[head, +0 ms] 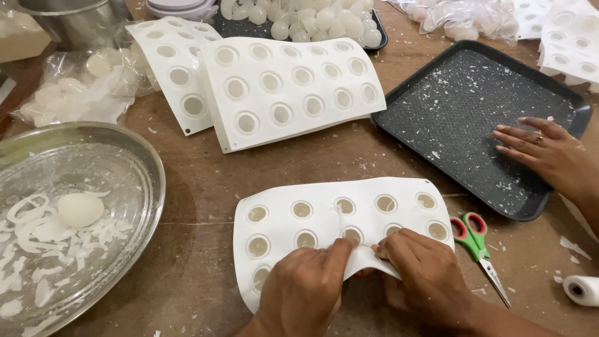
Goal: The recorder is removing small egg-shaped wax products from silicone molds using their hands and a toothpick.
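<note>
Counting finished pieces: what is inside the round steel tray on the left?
In the steel tray: one white wax ball among white trimmings. Glare hides its far side.

Left hand (302,290): bare, no glove, no ring, no wristband visible. Wrist and lower forearm uncovered; no sleeve reaches into view. Fingers (340,253) are bare with short, unpainted nails.

Right hand (421,274): bare, no glove, no ring or bracelet visible on the parts that show. Forearm enters from the lower right edge, uncovered, no sleeve cuff in view. Fingers (390,246) are bare; nails short where visible.

No watch, strap, tape or marking appears on either hand or forearm.
</note>
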